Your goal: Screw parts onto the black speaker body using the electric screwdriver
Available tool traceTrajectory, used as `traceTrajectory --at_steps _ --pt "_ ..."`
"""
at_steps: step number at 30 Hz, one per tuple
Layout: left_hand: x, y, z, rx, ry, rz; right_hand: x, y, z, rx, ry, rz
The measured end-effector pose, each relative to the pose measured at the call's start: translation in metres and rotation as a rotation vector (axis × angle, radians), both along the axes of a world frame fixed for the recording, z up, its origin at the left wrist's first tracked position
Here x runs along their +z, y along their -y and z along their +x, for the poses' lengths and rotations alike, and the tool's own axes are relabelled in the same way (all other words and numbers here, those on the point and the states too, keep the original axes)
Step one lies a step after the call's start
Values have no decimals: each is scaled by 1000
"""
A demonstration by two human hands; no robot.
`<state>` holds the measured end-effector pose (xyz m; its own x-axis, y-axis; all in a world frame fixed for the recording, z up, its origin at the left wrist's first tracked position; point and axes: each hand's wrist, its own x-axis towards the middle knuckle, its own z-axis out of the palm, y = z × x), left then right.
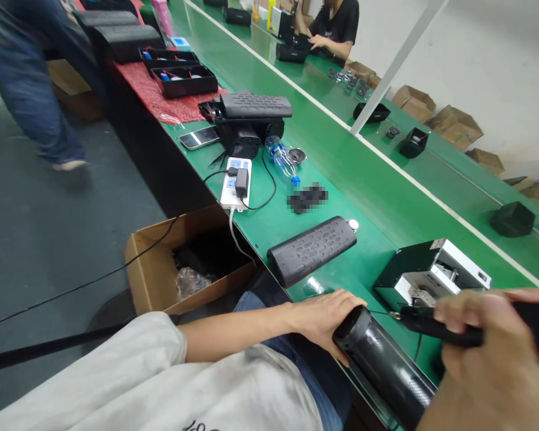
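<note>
A glossy black, tube-shaped speaker housing (384, 356) lies at the front edge of the green bench. My left hand (326, 317) grips its near-left end, thumb and fingers on either side. In my right hand (498, 353), blurred by motion, is a black electric screwdriver (424, 322). Its thin bit points left, close to the end of the housing; whether it touches a screw I cannot tell. Behind the screwdriver stands a black and silver screw feeder (431, 275). A dark textured speaker panel (314, 248) lies beyond my left hand.
A white power strip (236, 184), plastic bottle (282, 158), phone (200, 137) and stacked speaker parts (254, 108) sit further along the bench. An open cardboard box (137, 269) stands on the floor at left. One person walks at left; another sits across the bench.
</note>
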<state>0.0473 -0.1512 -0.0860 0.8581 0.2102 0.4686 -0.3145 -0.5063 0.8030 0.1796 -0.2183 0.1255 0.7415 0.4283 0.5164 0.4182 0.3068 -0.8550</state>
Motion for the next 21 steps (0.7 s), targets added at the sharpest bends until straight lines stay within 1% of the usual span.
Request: traceTrajectory --at_steps 3,6,9,12,15,18,21 --pt "-7 1 4 -4 -5 -19 -8 -9 -19 -27 44 51" --pt "-11 2 6 -9 6 -21 -11 -9 -20 10 55 28" --pt "-12 3 7 -8 6 -22 -7 -8 -19 31 57 2" --pt "-11 3 6 -8 -1 -25 -4 -10 -20 43 32 -26" --pt "-9 3 5 -4 -3 -23 -4 -11 -17 76 12 -42" --pt "-5 1 3 -6 -5 -18 -10 -8 -9 103 41 9" --pt "1 0 1 -4 -27 -18 -20 -4 -1 218 118 91"
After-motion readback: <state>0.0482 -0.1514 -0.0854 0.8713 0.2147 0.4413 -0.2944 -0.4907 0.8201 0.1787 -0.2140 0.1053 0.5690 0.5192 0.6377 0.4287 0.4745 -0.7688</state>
